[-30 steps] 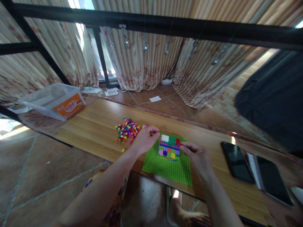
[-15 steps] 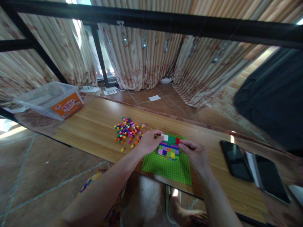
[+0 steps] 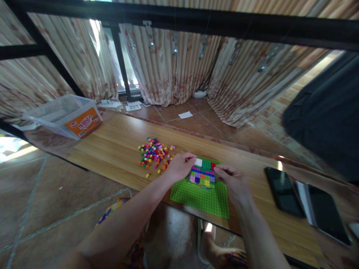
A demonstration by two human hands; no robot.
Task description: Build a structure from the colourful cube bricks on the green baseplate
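Observation:
A built block of small toy bricks [image 3: 202, 178] in many colours sits over the green studded baseplate [image 3: 199, 203]. At its upper left is a white brick [image 3: 198, 162]; a red brick [image 3: 212, 165] marks its upper right corner. My left hand [image 3: 181, 166] is closed at the block's left edge, thumb and forefinger against it beside the white brick. My right hand [image 3: 232, 181] grips the opposite edge, its fingertips just below the red brick. Whether a loose brick is hidden in either hand cannot be seen.
Left of the baseplate lies a pile of loose bricks [image 3: 155, 153] on the wooden table [image 3: 117, 149]. A clear plastic box [image 3: 60, 121] with an orange label stands at the far left end. Two dark phones [image 3: 284, 190] [image 3: 328, 213] lie to the right. Curtains hang behind.
The whole view has shifted slightly, so everything appears a little further right. Both hands keep nearly the same places at the sides of the brick block.

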